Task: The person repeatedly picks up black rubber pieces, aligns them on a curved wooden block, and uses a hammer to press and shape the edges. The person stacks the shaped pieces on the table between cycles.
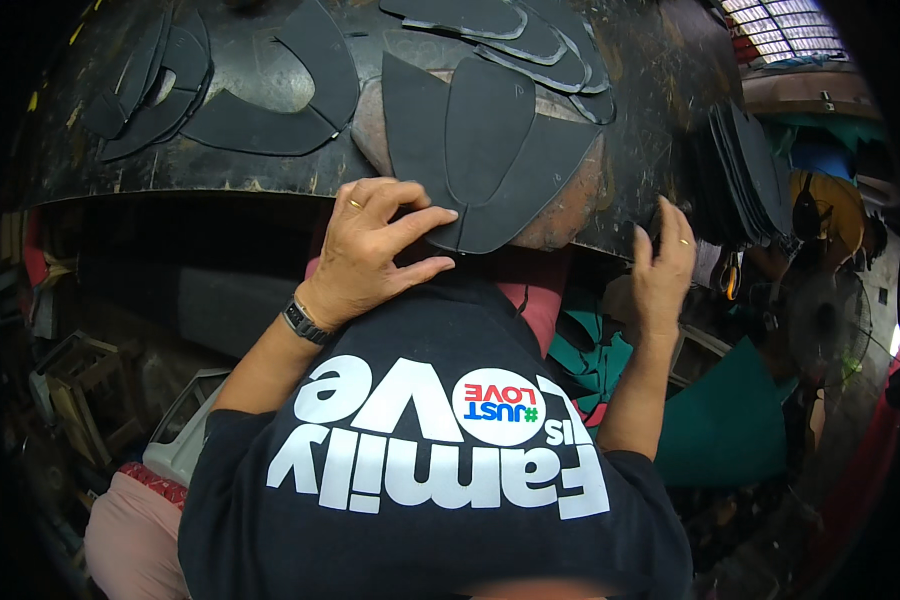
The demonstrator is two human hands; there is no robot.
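Black U-shaped piece [505, 217] on a brownish slab [566, 215] at the near edge of the table [650, 110], prongs pointing away across it. Left hand [362, 242] nearer, piece ahead and rightward; index fingertip at the curved end's seam [461, 232], thumb parted below, pinch not discernible. Right hand [667, 262] well apart, thumb clear of fingers, empty.

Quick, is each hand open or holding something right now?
Left hand: open, thumb and index finger parted at the curved black piece's lower edge; no grip visible.
Right hand: open, nothing visible in it.
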